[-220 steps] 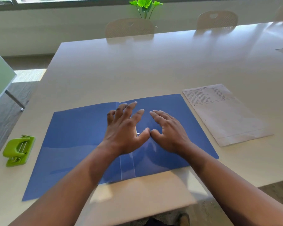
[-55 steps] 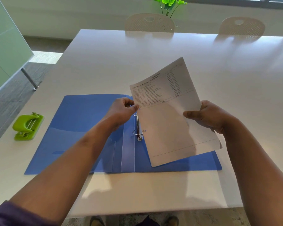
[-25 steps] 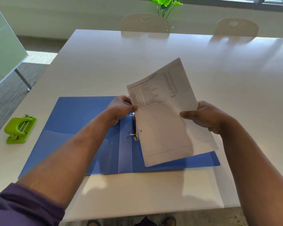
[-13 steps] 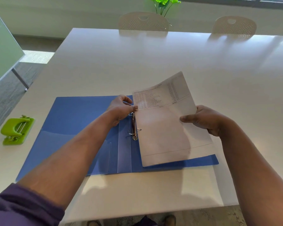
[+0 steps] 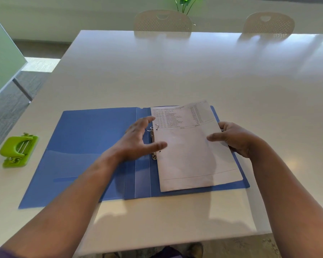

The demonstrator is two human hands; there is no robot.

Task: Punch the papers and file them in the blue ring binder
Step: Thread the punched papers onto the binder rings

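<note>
I see the papers (image 5: 190, 146) lying on the right leaf of the open blue ring binder (image 5: 93, 146), their left edge at the metal rings (image 5: 153, 140). The right hand (image 5: 237, 140) at three o'clock pinches their right edge, thumb on top. The left hand (image 5: 138, 140) hovers spread and empty over the rings, blurred, hiding the lower one. At nine o'clock sits the green hole punch (image 5: 18, 149). The printed text is unreadable.

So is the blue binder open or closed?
Open. The blue binder lies spread flat on the table, both covers showing, papers resting on its right half.
</note>
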